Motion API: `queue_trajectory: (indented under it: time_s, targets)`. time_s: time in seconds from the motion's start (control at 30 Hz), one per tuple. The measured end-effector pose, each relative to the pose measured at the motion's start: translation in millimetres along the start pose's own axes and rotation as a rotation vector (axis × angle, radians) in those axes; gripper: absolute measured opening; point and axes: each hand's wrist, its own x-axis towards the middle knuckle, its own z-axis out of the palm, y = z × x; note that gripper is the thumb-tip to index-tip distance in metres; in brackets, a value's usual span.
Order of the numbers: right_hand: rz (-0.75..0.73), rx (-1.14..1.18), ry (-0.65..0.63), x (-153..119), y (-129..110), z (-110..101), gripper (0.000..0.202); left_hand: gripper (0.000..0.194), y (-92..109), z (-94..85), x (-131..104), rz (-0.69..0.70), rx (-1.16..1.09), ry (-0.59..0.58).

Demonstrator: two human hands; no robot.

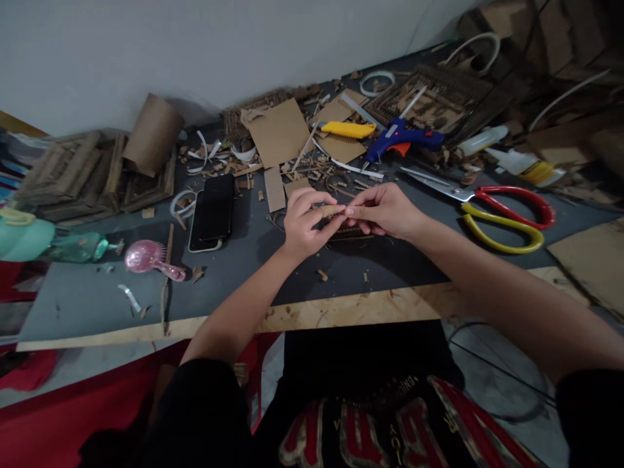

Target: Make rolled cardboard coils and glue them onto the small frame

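Note:
Both my hands meet over the middle of the dark tabletop. Between the thumb and fingers of my left hand (303,224) is a thin strip of brown cardboard (331,210). The thumb and forefinger of my right hand (383,209) pinch the strip's other end, and the fingertips of both hands nearly touch. Just below my fingers lies a dark corrugated cardboard piece (351,233), partly hidden by them. Large scissors (507,208) with one red and one yellow handle rest to the right of my right hand.
Behind my hands are a blue glue gun (402,138), a yellow box cutter (347,129), a cardboard sheet (281,133) and many scraps. A phone (214,208), a pink hairbrush (151,258) and a green bottle (73,246) lie left. Glue bottles (529,167) lie right. The wooden table edge (341,311) runs in front of me.

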Motion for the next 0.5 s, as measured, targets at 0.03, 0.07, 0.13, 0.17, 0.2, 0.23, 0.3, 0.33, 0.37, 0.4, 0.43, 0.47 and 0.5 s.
queue_trajectory:
  time_s: [0.03,0.07,0.13,0.17,0.2,0.23,0.3,0.33,0.37,0.4,0.43,0.47,0.5]
  targets:
    - [0.02,0.006,-0.007,0.3,-0.7,0.0,0.039,0.012,0.3,0.1,0.0,-0.002,0.023,-0.001]
    - [0.038,0.014,-0.02,0.5,-1.4,-0.1,0.037,0.015,0.6,0.3,0.0,-0.002,0.046,-0.001]
    - [0.07,0.033,-0.057,1.1,-2.3,-0.3,0.035,0.018,0.7,0.8,-0.2,0.004,0.078,-0.003]
    - [0.081,0.043,-0.072,1.4,-2.3,-0.6,0.035,0.019,0.7,1.1,-0.3,0.007,0.084,-0.003]
    - [0.09,0.051,-0.082,1.8,-2.0,-1.0,0.034,0.019,0.8,1.3,-0.5,0.01,0.084,-0.001]
    - [0.098,0.056,-0.09,2.3,-1.5,-1.6,0.033,0.018,0.8,1.4,-0.6,0.015,0.08,0.005]
    - [0.108,0.064,-0.095,3.5,0.2,-3.1,0.032,0.016,1.1,1.6,-0.5,0.022,0.065,0.014]
    - [0.109,0.071,-0.096,4.1,1.1,-3.9,0.032,0.015,1.3,1.6,-0.1,0.025,0.058,0.017]
    - [0.109,0.078,-0.095,4.7,2.0,-4.6,0.032,0.014,1.4,1.4,0.4,0.028,0.053,0.018]
    - [0.105,0.087,-0.092,5.2,2.8,-5.1,0.033,0.013,1.5,1.2,1.1,0.033,0.051,0.019]
    - [0.101,0.094,-0.089,5.6,3.3,-5.5,0.034,0.013,1.4,1.0,1.9,0.039,0.05,0.02]
    - [0.095,0.095,-0.084,5.6,3.5,-5.6,0.035,0.011,1.3,0.6,2.7,0.047,0.049,0.023]
    - [0.087,0.09,-0.076,5.5,3.4,-5.4,0.036,0.01,1.0,0.3,3.3,0.06,0.046,0.025]
